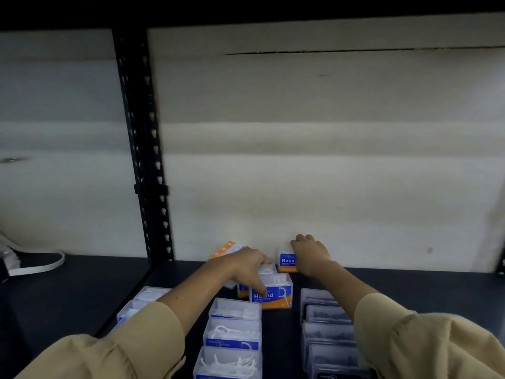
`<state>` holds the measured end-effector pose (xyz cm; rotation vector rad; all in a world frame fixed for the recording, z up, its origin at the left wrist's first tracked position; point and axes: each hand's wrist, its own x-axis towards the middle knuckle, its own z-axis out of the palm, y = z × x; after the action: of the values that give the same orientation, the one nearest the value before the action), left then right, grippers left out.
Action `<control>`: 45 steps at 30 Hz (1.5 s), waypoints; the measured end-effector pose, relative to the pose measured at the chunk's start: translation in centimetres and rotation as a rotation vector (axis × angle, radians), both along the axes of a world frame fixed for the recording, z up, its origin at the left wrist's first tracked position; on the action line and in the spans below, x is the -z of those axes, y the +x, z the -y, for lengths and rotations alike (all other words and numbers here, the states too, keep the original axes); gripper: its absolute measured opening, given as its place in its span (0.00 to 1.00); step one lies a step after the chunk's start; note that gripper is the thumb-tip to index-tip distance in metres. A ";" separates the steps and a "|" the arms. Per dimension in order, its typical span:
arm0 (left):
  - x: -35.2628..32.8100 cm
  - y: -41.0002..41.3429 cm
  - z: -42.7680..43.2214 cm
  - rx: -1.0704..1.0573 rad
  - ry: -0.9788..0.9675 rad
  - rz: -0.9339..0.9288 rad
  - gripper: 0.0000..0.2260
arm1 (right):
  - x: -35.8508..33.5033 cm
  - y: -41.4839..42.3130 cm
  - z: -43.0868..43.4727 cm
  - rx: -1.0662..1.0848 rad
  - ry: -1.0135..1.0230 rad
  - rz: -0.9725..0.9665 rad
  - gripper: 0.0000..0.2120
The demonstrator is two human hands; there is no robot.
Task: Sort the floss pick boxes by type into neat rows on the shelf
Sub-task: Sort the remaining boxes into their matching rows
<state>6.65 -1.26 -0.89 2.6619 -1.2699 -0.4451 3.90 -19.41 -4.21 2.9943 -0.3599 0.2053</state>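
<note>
Clear floss pick boxes stand on a dark shelf [410, 285]. My left hand [246, 266] rests on top of an orange-and-blue "Round" box [276, 295], thumb down its front label. At the back wall my right hand [310, 255] grips another orange-and-blue "Round" box [287, 259]. An orange box [225, 248] lies tilted behind my left hand. A row of blue-label boxes with white picks [233, 332] runs toward me in the middle. A row of boxes with dark picks [328, 332] runs along the right, partly under my right sleeve. More white-pick boxes [142, 299] sit under my left forearm.
A black perforated upright post [144, 149] stands left of the shelf bay. A pale back wall [328, 160] closes the shelf behind the boxes. A white strap or cord [41, 266] lies on the neighbouring shelf at far left.
</note>
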 end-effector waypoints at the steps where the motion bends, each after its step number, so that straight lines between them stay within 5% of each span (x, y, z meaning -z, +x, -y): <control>1: -0.1 0.0 -0.1 0.005 0.000 0.001 0.32 | -0.2 0.1 0.0 0.009 0.006 0.000 0.24; 15: -1.2 -0.3 -1.8 0.005 0.073 -0.075 0.32 | -1.3 -1.4 -0.9 -0.064 0.300 -0.031 0.22; 29: -1.1 0.4 -4.2 -0.116 0.100 -0.169 0.27 | -1.6 -2.9 -3.1 -0.118 0.366 -0.038 0.21; 36: 0.0 2.1 -5.3 -0.280 0.004 0.147 0.19 | -1.4 -2.7 -3.6 -0.122 0.366 -0.027 0.22; 45: 0.5 2.3 -5.3 -0.223 -0.048 0.132 0.20 | -1.4 -1.7 -4.9 -0.164 0.383 -0.021 0.21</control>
<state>8.94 4.04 -1.43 2.7882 -0.9834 -0.2085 2.16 -14.50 -2.85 3.4037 -0.1661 0.1317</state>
